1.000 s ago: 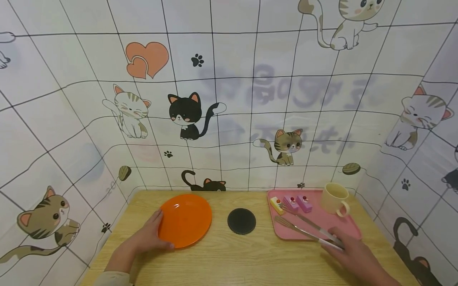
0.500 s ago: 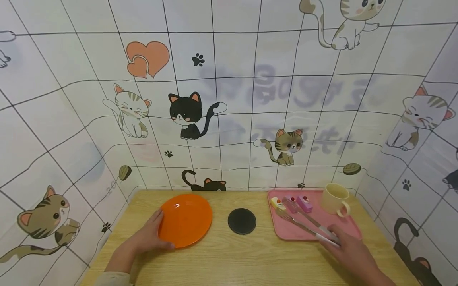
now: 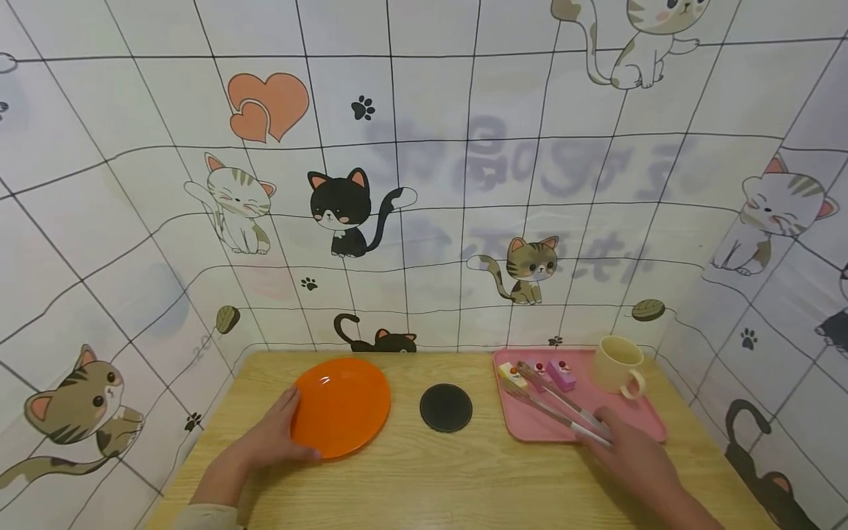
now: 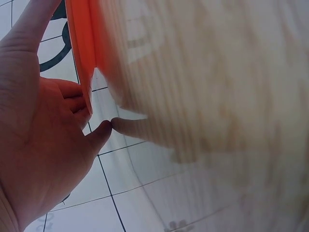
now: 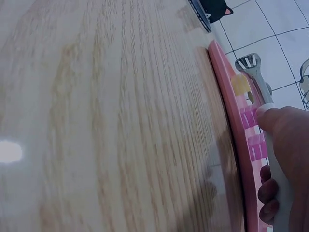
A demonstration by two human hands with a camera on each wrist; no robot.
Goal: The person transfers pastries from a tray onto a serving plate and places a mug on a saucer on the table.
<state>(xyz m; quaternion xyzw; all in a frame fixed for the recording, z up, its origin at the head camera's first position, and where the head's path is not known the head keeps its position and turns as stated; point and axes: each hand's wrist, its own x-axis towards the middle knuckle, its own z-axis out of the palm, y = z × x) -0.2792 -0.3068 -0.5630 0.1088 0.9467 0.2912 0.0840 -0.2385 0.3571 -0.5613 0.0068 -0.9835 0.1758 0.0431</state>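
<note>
In the head view, my left hand (image 3: 271,440) holds the left rim of an orange plate (image 3: 344,408), thumb at the near edge and fingers along the side. The left wrist view shows the fingers partly hidden behind the plate (image 4: 81,43). My right hand (image 3: 629,453) grips metal serving tongs (image 3: 559,412) by their pale handles. Their spread tips lie over a yellow cake piece (image 3: 510,373) on a pink tray (image 3: 612,419); contact is unclear. Beside it are two purple cake pieces (image 3: 562,375), one partly covered by the tongs. In the right wrist view, the tongs (image 5: 256,75) reach over the tray.
A cream mug (image 3: 617,362) stands at the tray's back right, handle toward the near right. A round black coaster (image 3: 446,407) lies between plate and tray. Cat-patterned sheeting (image 3: 437,294) encloses the wooden table (image 3: 424,486) at the back and sides.
My right hand has moved left and slightly forward, bringing the tongs' tips from in front of the cakes to the yellow one. The left hand and plate stay in place.
</note>
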